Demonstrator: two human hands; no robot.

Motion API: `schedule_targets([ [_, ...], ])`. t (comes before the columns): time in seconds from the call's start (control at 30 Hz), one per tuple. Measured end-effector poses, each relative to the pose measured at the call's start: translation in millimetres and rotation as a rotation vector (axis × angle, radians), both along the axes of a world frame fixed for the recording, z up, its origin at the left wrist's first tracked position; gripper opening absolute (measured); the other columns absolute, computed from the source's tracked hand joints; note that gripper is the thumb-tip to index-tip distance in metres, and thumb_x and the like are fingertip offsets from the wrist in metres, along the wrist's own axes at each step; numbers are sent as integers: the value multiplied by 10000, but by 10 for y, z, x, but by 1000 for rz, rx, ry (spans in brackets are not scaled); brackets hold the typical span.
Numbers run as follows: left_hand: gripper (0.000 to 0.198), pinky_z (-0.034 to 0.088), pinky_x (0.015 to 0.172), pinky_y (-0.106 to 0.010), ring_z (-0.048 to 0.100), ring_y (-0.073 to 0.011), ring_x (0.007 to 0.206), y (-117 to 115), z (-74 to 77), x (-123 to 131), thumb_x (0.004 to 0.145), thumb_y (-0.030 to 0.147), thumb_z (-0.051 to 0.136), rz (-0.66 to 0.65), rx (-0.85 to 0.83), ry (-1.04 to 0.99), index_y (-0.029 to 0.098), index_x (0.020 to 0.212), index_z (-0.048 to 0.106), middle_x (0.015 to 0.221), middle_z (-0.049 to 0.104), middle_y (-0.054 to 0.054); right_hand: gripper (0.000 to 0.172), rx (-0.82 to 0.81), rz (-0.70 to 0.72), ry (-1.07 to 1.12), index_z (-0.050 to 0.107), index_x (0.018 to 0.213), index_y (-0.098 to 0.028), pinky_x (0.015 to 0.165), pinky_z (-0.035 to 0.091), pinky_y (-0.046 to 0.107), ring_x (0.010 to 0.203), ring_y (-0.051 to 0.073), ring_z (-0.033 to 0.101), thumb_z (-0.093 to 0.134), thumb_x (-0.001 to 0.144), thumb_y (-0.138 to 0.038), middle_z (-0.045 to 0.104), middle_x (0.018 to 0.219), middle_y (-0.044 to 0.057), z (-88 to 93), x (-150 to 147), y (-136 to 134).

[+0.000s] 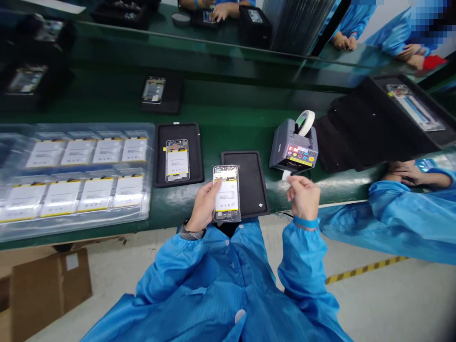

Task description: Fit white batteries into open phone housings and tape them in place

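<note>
My left hand (204,205) is closed round the left side of an open phone body (227,194) with a white battery in it, its thumb on the front. Behind that phone lies a black tray (252,183). To the right, my right hand (302,195) pinches a short piece of white tape (286,175) at the front of a grey tape dispenser (295,149). A roll of tape (305,122) sits on top of the dispenser. Left of my left hand, another phone body (177,160) lies in a second black tray (198,173).
Clear plastic trays of batteries (151,190) cover the left of the green table (228,128). A phone on a black tray (174,97) lies farther back. Stacked black trays (377,128) stand at the right, near a co-worker's hands (406,172). Other people sit across the table.
</note>
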State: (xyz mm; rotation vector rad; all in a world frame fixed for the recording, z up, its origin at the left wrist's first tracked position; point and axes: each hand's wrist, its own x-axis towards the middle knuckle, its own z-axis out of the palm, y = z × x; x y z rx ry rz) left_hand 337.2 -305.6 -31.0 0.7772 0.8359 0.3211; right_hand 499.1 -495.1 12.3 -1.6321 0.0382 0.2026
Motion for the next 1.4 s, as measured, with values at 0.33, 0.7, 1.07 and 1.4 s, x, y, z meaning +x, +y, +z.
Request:
schedule_targets([
  [0.33, 583, 608, 686, -305, 761, -256, 828, -97, 67, 66, 722, 615, 867, 18, 223, -88, 141, 1052, 790, 950, 803, -86, 305, -112, 398, 62, 711, 753, -149, 468, 229, 237, 462, 74, 276, 770, 783, -447, 365, 486, -85, -96, -1147, 326],
  [0.7, 573, 616, 758, -331, 764, -288, 914, -80, 113, 57, 721, 622, 867, 62, 224, -75, 141, 1021, 792, 968, 803, -92, 306, -147, 394, 38, 696, 743, -161, 486, 291, 231, 475, 87, 336, 768, 789, -455, 428, 494, -66, -100, -1141, 337],
  [1.07, 579, 618, 761, -321, 760, -290, 958, -87, 115, 56, 738, 630, 854, 65, 226, -76, 155, 1064, 790, 1010, 803, -87, 264, -155, 349, -16, 685, 740, -168, 507, 350, 235, 490, 99, 398, 753, 800, -417, 486, 517, -49, -74, -1173, 373],
  [1.4, 521, 610, 730, -298, 759, -278, 941, -86, 117, 42, 772, 606, 838, 53, 272, -85, 157, 1035, 796, 993, 804, -76, 269, -185, 356, -51, 669, 752, -176, 507, 356, 239, 491, 105, 418, 739, 821, -427, 487, 525, -50, -111, -1190, 368],
])
